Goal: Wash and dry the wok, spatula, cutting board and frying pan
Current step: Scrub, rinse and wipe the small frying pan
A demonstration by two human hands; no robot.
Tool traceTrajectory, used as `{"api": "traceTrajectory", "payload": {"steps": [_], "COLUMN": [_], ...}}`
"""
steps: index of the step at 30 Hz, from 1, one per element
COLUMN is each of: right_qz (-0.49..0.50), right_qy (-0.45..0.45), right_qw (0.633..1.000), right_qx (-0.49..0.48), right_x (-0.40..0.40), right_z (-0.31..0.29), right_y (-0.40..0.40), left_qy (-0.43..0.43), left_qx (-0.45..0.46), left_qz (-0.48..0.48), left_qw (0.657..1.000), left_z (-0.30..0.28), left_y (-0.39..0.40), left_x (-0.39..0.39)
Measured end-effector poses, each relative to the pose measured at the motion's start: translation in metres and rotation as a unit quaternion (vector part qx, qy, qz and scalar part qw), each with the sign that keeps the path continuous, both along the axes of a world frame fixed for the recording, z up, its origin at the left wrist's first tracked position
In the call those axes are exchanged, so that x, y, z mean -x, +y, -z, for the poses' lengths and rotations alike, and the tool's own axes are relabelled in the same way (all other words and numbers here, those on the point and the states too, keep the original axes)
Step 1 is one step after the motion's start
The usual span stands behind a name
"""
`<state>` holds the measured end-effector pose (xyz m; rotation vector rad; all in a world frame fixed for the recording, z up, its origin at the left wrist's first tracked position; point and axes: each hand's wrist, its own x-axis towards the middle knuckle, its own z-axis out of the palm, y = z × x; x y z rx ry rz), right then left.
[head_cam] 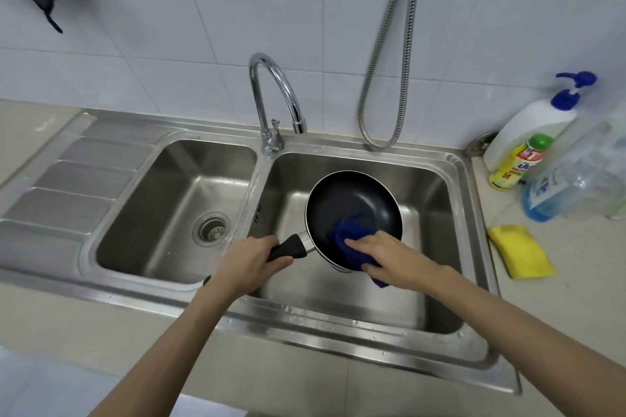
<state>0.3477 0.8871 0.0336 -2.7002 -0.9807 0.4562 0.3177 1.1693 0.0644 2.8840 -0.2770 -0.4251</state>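
Both forearms reach over the right sink basin (437, 179), where the left hand (249, 262) grips the tilted frying pan (352, 203) by its black handle (288, 248) while the right hand (384, 256) presses a blue cloth (349, 234) against its inside.

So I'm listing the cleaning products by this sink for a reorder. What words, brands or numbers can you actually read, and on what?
Yellow bottle with green cap: red and blue label print, too blurred to read.
Clear bottle of blue liquid: white label with a blue mark, too blurred to read.
White pump bottle: no print visible.
Yellow sponge, frying pan, blue cloth: no text.
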Motion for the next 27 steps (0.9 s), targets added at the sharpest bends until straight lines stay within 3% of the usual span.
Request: {"api": "traceTrajectory", "payload": {"steps": [4, 7, 10, 12, 17, 21, 25, 27], "right_qz": [-0.009, 0.052, 0.132, 0.136, 0.027, -0.049, -0.013, 0.019], "right_qy": [0.048, -0.023, -0.167, -0.198, -0.085, 0.035, 0.183, 0.206], "right_qw": [0.99, 0.992, 0.977, 0.967, 0.95, 0.98, 0.983, 0.976], "right_qx": [-0.133, -0.111, -0.018, 0.081, 0.298, 0.189, 0.012, -0.073], "right_x": [0.017, 0.015, -0.005, -0.023, -0.065, -0.052, -0.024, -0.02], "right_z": [0.003, 0.02, 0.029, 0.022, 0.001, -0.009, -0.011, -0.008], "right_y": [0.013, 0.018, 0.022, 0.018, -0.017, -0.014, 0.013, 0.024], "left_qy": [0.013, 0.0, 0.02, 0.039, 0.018, 0.001, 0.024, 0.036], "left_qx": [0.007, -0.02, 0.006, 0.039, 0.044, 0.04, 0.026, 0.005], "left_qz": [0.04, 0.075, 0.067, 0.039, -0.05, -0.072, -0.039, -0.005], "left_qw": [0.999, 0.997, 0.998, 0.998, 0.998, 0.997, 0.999, 0.999], "left_z": [-0.002, -0.002, 0.001, 0.005, 0.011, 0.01, 0.007, 0.005], "left_y": [-0.011, -0.016, -0.021, -0.026, -0.017, -0.007, -0.01, -0.015], "left_x": [-0.001, -0.001, 0.002, 0.004, 0.0, 0.002, 0.002, 0.003]}}
